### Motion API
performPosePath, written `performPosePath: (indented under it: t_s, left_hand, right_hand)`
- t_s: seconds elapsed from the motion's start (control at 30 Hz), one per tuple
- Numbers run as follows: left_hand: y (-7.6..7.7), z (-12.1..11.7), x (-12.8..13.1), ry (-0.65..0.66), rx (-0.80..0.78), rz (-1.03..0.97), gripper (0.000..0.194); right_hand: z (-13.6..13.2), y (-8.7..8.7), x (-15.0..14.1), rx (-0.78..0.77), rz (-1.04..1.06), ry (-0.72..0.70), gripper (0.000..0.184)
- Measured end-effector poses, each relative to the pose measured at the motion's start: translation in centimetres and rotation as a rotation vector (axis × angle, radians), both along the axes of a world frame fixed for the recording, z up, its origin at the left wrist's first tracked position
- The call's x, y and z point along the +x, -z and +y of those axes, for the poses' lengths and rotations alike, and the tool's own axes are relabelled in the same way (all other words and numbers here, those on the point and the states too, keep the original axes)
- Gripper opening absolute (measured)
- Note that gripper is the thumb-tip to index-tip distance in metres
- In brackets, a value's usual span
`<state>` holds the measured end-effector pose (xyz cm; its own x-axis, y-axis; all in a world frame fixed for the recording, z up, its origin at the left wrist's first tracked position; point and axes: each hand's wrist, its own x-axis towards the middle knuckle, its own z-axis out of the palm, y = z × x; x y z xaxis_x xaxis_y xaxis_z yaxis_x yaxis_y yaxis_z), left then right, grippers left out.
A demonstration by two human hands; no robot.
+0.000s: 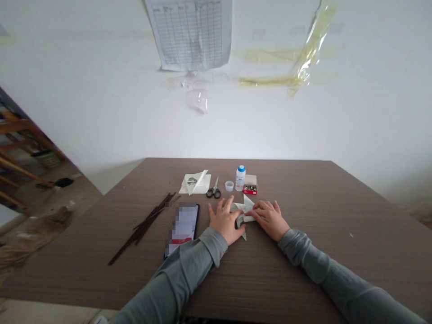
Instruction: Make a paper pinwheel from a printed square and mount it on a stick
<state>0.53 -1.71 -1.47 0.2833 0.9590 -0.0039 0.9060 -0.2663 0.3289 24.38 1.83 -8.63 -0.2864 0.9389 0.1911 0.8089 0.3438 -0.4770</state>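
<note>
- Between our two grips lies the folded printed paper [249, 204], flat on the desk [330, 198], with pointed flaps sticking out; fingers of both sides touch it.
- From our left grip [225, 222], the paper lies just to the right; this hand is spread wide, palm down, its thumb and forefinger reaching over the paper's left part.
- From our right grip [272, 220], the paper lies just to the left; these fingers bunch more narrowly, tips on its right part, and we cannot tell whether they pinch it.
- Across the gap between the grips, one flap points away from us and another points back towards us; the two line up roughly front to back. Both hands are about equally near, so neither side clearly has the shorter reach.
- Beyond the grips, from left to right, we see loose printed sheets [202, 185], black-handled scissors [213, 192], a small clear cap [229, 185], a white bottle with a blue top [240, 180] and an open red box [250, 191] of small pieces.
- Left of the left grip we have a phone [185, 225], then thin dark sticks [148, 221] farther out, slanting away from us to the right.
</note>
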Motion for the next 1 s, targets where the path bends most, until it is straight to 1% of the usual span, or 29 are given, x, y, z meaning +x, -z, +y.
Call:
performPosePath:
  t_s: [0.07, 0.17, 0.27, 0.37, 0.5, 0.67, 0.83, 1.0]
  left_hand:
    - [0.2, -0.1, 0.0, -0.012, 0.022, -0.014, 0.049]
    - [0.5, -0.1, -0.1, -0.012, 0.045, -0.014, 0.052]
    - [0.7, -0.2, -0.1, -0.005, 0.048, -0.004, 0.056]
    - [0.6, -0.4, 0.0, -0.003, 0.039, 0.013, 0.054]
    - [0.4, -0.3, 0.0, 0.017, 0.012, 0.018, 0.053]
    - [0.2, 0.1, 0.0, 0.021, 0.003, 0.009, 0.052]
    - [0.4, -0.1, -0.3, 0.002, -0.003, -0.006, 0.054]
    - [0.9, 0.0, -0.8, 0.002, -0.001, -0.030, 0.054]
  right_hand:
    - [0.0, -0.2, -0.1, -0.013, -0.009, 0.005, 0.045]
    - [-0.1, -0.5, -0.2, -0.019, -0.027, 0.030, 0.043]
    - [-0.1, -0.6, -0.1, -0.033, -0.024, 0.012, 0.044]
    - [0.0, -0.4, 0.2, -0.033, -0.001, -0.015, 0.046]
    - [0.0, -0.2, 0.2, 0.017, 0.012, -0.016, 0.046]
    - [-0.1, -0.1, 0.1, 0.008, 0.011, 0.002, 0.042]
    - [0.2, 0.5, 0.7, 0.019, 0.072, -0.028, 0.047]
    - [0.4, 1.0, 1.1, 0.036, 0.092, -0.003, 0.047]
